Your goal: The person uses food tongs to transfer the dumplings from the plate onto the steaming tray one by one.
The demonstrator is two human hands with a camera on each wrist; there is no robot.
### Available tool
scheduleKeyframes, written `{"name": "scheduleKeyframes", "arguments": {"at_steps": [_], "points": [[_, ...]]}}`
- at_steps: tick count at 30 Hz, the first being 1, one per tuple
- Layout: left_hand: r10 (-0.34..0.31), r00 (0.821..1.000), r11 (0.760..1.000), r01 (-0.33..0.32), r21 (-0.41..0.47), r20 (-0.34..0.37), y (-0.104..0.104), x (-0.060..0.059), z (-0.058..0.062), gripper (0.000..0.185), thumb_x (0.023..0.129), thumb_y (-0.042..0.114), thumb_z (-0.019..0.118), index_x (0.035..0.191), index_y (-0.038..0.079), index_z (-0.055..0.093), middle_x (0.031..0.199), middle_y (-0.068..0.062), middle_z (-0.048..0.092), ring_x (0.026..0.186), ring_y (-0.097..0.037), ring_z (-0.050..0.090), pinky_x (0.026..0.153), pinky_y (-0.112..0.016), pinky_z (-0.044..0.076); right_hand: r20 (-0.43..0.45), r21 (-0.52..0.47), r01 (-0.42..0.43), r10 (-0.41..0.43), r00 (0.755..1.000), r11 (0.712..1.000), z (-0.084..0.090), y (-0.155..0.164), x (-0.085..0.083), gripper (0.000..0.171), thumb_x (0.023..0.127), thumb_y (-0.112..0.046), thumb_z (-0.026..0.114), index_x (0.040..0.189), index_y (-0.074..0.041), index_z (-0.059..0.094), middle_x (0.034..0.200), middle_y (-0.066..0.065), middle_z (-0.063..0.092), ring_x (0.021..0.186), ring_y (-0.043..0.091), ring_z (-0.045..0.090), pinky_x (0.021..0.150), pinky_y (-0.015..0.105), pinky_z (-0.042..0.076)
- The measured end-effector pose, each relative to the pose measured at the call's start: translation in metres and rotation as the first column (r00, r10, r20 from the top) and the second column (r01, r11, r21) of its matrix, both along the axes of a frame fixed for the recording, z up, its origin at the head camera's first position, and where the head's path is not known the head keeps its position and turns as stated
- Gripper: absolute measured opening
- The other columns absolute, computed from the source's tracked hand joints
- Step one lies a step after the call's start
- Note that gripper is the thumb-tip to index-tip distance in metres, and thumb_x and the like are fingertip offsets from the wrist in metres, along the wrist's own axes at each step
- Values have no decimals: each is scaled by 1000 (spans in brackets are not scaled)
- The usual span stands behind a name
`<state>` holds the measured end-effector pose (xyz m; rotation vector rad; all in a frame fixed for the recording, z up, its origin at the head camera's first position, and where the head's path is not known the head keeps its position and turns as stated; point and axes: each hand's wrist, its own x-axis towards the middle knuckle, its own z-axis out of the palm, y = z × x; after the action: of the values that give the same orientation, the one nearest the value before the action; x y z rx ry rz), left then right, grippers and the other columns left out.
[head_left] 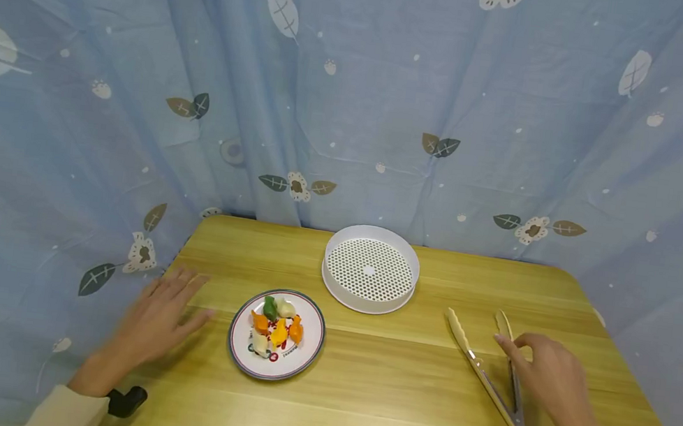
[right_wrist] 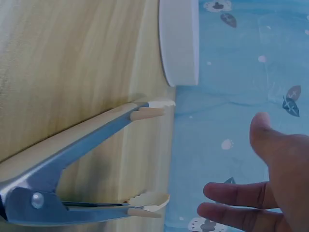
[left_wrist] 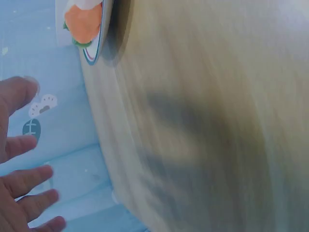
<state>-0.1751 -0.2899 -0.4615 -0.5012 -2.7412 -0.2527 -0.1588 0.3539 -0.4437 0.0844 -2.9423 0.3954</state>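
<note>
My left hand (head_left: 159, 315) is held over the left side of the table, fingers spread and holding nothing. To its right sits a round white plate (head_left: 311, 322) with a dark rim. Several small dumpling-shaped pieces (head_left: 279, 332) in orange, yellow, green and white lie on it. At the right, a pair of tongs (head_left: 489, 384) lies spread apart, metal with cream-coloured tips. My right hand (head_left: 553, 374) is beside the tongs, its thumb overlapping their right arm in the head view. In the right wrist view, its relaxed fingers (right_wrist: 236, 193) are apart from the tongs.
A round white tray (head_left: 365, 304) with a raised wall and a perforated base stands at the back middle of the wooden table (head_left: 379, 386). A blue patterned curtain (head_left: 368, 89) hangs behind the table and along both sides.
</note>
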Motion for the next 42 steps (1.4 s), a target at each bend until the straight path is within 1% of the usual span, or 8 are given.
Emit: {"name": "scheduleKeyframes", "arguments": {"at_steps": [2,5,11,15,20,27,32,42], "points": [[-6,1000,999,7,39,-22,1,0,-3,62,96,41,71,143,2,57,138,-27,58,126,-49,54,101,-67,39,41,-17,29,-29,999,999,-1,1,2,66,102,-61,52,104,1,75,103,26,71,63,25,61,47,38,42],[-6,1000,992,7,125,-6,4,1,-7,54,96,33,74,136,0,61,129,-25,65,116,-47,61,96,-64,45,57,-17,48,-47,997,999,-6,2,5,69,101,-64,51,105,1,74,107,28,69,70,30,64,52,41,47],[-21,986,960,-25,279,163,10,5,-18,49,101,35,68,138,4,61,131,-20,64,114,-40,63,94,-60,48,64,-42,75,-72,995,996,-21,4,13,78,99,-67,52,124,6,66,118,35,61,87,45,64,60,50,51],[-31,970,943,-52,329,242,15,8,-26,52,100,39,68,140,7,60,130,-16,65,110,-34,65,90,-56,52,101,-42,99,-94,990,994,-29,4,14,88,98,-70,50,133,11,56,121,42,56,86,49,63,59,51,50],[-37,953,927,-80,367,301,21,9,-34,55,98,41,71,141,9,59,127,-14,65,108,-32,67,89,-53,53,143,-45,119,-112,983,992,-37,4,14,97,97,-71,50,135,18,51,117,46,55,84,50,62,60,52,50],[-67,931,901,-98,422,358,27,9,-41,60,94,44,75,141,9,59,125,-12,65,108,-28,66,90,-50,53,269,-76,136,-111,957,988,-46,3,15,109,95,-76,47,134,26,43,122,50,48,105,63,53,77,66,47],[-73,915,893,-118,435,397,34,7,-45,60,93,43,77,139,10,60,119,-8,65,102,-22,61,88,-46,50,291,-79,151,-122,949,985,-51,0,18,113,92,-79,51,128,28,43,114,46,50,97,53,57,72,59,49],[-72,875,853,-194,484,478,43,6,-47,63,88,36,83,139,9,59,112,-5,64,90,-17,58,76,-34,49,161,-23,112,-107,981,993,-65,-4,19,98,83,-77,66,101,19,54,87,28,52,73,34,53,59,48,46]]}}
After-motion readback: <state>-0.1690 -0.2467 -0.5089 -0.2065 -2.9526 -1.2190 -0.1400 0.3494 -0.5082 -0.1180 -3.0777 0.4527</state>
